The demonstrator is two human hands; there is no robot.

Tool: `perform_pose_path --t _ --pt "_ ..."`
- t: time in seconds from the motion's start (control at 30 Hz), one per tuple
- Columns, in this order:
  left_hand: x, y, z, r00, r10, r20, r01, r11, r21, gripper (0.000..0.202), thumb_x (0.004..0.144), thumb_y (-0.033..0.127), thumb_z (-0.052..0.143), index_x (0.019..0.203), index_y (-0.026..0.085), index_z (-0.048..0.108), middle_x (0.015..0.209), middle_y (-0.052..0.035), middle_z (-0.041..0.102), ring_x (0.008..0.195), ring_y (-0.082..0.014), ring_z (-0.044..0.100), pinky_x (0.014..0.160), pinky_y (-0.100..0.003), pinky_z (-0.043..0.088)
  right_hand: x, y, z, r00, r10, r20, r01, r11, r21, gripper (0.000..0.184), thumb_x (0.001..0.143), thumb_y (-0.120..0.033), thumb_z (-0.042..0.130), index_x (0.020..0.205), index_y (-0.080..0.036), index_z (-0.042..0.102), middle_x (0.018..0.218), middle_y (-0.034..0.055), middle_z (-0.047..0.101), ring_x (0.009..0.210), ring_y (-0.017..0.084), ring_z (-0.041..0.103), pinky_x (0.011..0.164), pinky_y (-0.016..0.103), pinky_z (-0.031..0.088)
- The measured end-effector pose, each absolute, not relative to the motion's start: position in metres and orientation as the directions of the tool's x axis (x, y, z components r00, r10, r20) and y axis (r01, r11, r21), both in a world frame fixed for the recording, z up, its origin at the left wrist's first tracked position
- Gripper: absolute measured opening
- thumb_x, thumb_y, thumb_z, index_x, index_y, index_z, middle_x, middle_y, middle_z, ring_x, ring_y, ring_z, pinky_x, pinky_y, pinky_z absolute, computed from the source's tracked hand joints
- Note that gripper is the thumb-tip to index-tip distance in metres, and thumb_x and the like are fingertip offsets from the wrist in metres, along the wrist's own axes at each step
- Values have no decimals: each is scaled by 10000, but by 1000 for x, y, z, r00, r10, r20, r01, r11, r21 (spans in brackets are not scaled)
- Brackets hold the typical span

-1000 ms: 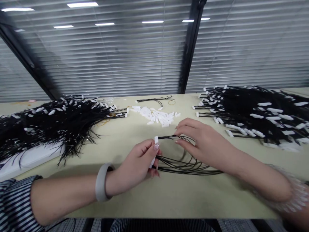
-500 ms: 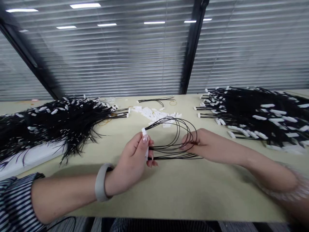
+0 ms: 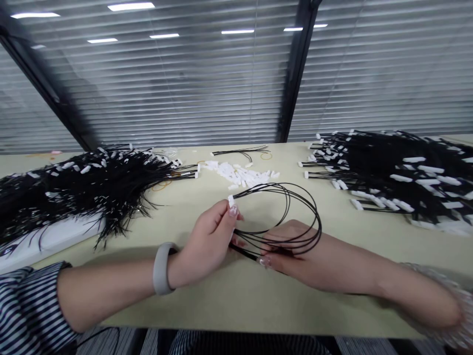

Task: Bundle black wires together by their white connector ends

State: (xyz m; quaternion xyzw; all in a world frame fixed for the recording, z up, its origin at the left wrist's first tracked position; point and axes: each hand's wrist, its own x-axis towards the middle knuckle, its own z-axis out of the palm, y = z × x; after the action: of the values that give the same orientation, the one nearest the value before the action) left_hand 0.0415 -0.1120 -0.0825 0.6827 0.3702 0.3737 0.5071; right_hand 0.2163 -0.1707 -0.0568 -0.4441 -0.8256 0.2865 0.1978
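Note:
My left hand (image 3: 214,231) pinches a white plug connector (image 3: 231,200) between thumb and fingers, partly covering it. Several thin black wires (image 3: 314,212) leave the connector, loop out to the right and curve back toward it. Below the loop, my right hand (image 3: 291,254) is closed on the black wires close to the connector, thumb in front. The wires' far ends are hidden by my hands. Behind the loop lies a pile of loose white connectors (image 3: 240,175).
A heap of black wires with white connectors (image 3: 99,182) lies at the left, partly on a white box (image 3: 62,236). Another wire heap (image 3: 384,167) is at the right. A small wire harness (image 3: 240,150) rests at the back of the table (image 3: 258,310), before window blinds (image 3: 177,88).
My right hand has moved left and down along the wires, nearer to my left hand. The wire loop has become wider and rounder. My left hand has shifted slightly right with the connector.

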Motion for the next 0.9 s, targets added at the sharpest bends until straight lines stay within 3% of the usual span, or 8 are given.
perform_pose_path --t 0.17,0.37,0.5,0.6,0.73,0.9 --pt "43 -110 -80 465 879 106 220 -231 948 294 879 400 375 738 174 498 619 43 427 459 -55 430 431 -170 432 216 -170 -56 -573 812 107 642 526 -557 170 822 -115 433 670 -185 462 653 -39 517 616 84 445 615 207 403" --pt "41 -111 -83 392 896 210 219 -312 924 281 889 412 347 773 189 474 594 49 420 435 -59 433 405 -167 404 216 -170 -53 -565 822 79 577 462 -673 227 864 -196 412 640 -181 444 619 -49 450 583 71 392 575 201 362" --pt "40 -111 -85 348 893 284 174 -359 917 276 895 404 336 774 188 460 616 45 433 425 -56 414 392 -167 399 218 -169 -55 -523 844 -120 493 185 -850 185 854 -225 392 687 -180 457 567 -50 474 521 66 425 512 183 383" --pt "40 -111 -87 350 880 322 176 -399 900 259 901 378 337 769 191 457 609 46 435 424 -55 410 397 -167 392 214 -169 -59 -497 840 -220 483 57 -874 182 851 -248 387 698 -175 452 494 -54 484 454 65 444 481 178 392" --pt "40 -112 -89 371 855 362 173 -447 878 256 908 355 328 760 190 455 579 48 429 422 -53 405 395 -160 364 206 -170 -63 -510 832 -219 533 105 -840 390 873 -424 361 593 -158 414 460 -45 457 415 48 421 440 164 353" --pt "39 -113 -89 386 837 388 172 -478 861 242 911 338 327 773 189 458 578 43 436 436 -59 417 411 -165 367 203 -170 -69 -545 837 -52 530 296 -795 389 889 -394 350 589 -147 371 517 -47 375 477 38 308 446 173 272"
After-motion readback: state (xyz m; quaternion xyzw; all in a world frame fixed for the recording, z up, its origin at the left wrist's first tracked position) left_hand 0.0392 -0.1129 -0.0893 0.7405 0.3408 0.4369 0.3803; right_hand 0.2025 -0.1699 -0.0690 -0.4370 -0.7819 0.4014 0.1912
